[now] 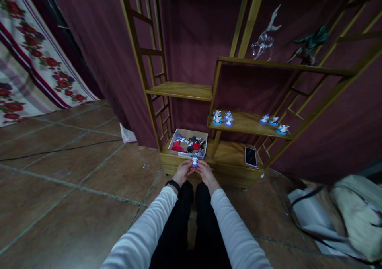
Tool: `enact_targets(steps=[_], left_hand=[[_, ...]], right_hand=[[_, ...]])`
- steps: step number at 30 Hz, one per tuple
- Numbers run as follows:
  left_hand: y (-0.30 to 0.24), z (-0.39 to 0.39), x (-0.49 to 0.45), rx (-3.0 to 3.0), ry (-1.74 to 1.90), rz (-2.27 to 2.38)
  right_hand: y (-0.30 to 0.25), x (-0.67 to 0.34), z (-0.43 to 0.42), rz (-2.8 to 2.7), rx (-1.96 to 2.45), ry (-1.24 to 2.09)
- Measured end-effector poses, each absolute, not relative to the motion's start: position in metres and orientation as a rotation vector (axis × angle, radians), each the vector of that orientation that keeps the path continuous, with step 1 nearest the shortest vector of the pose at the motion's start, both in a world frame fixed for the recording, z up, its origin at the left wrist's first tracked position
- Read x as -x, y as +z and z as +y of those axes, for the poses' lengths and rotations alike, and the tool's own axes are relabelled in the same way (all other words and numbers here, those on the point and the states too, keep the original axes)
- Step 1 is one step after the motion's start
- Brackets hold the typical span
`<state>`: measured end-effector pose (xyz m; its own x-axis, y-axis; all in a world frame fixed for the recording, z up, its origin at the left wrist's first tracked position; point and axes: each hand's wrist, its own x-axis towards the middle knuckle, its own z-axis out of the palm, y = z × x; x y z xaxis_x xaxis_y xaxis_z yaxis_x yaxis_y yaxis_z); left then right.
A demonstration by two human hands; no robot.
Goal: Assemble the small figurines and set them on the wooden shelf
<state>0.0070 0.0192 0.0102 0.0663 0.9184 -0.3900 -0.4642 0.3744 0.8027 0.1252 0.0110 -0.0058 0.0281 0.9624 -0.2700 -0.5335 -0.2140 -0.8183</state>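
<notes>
My left hand (182, 171) and my right hand (205, 171) meet in front of me, and both pinch a small blue and white figurine (194, 160) between their fingertips. Just beyond the hands sits a shallow open box (203, 134) holding several red, black and blue figures on the lowest shelf of a wooden rack (231, 153). More small blue-based figurines stand on the middle shelf, a group at the left (222, 117) and a group at the right (273, 123).
A phone (250, 156) lies flat on the bottom shelf right of the box. A glass deer (265, 36) and a dark green horse figure (308, 44) stand on the top shelf. Bags (352, 211) lie on the tiled floor at right. A flowered cloth (26, 66) hangs at left.
</notes>
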Motion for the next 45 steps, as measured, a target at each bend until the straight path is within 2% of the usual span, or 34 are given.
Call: enact_targets(steps=[45], left_hand=[[0.014,0.006,-0.005,-0.732,1.239,0.939]], right_hand=[[0.017,-0.134,-0.003,-0.812,0.919,1.491]])
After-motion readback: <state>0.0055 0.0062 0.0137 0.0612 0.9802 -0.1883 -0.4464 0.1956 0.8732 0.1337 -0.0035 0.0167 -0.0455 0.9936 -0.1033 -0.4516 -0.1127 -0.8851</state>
